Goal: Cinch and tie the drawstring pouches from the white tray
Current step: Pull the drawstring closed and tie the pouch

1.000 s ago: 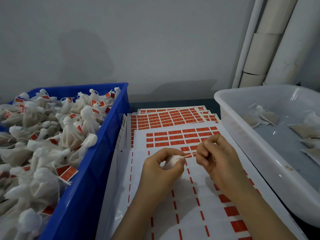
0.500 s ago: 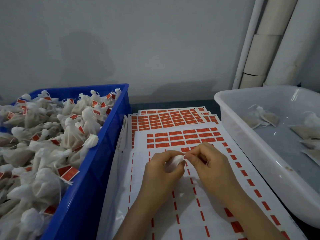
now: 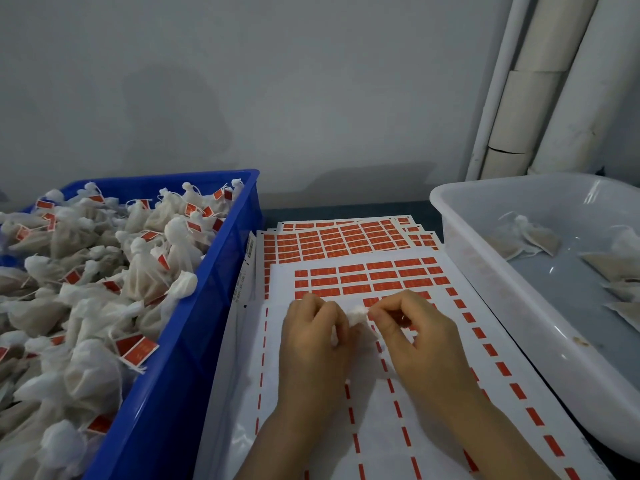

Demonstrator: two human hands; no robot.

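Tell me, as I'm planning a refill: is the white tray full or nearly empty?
Nearly empty: the white tray shows mostly bare floor, with only a few flat pouches lying in it; its right part is cropped.

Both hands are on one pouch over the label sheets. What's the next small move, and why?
Probably draw the right hand outward to cinch tighter: the left hand grips the pouch, the right hand pinches its gathered neck, and the hands nearly touch.
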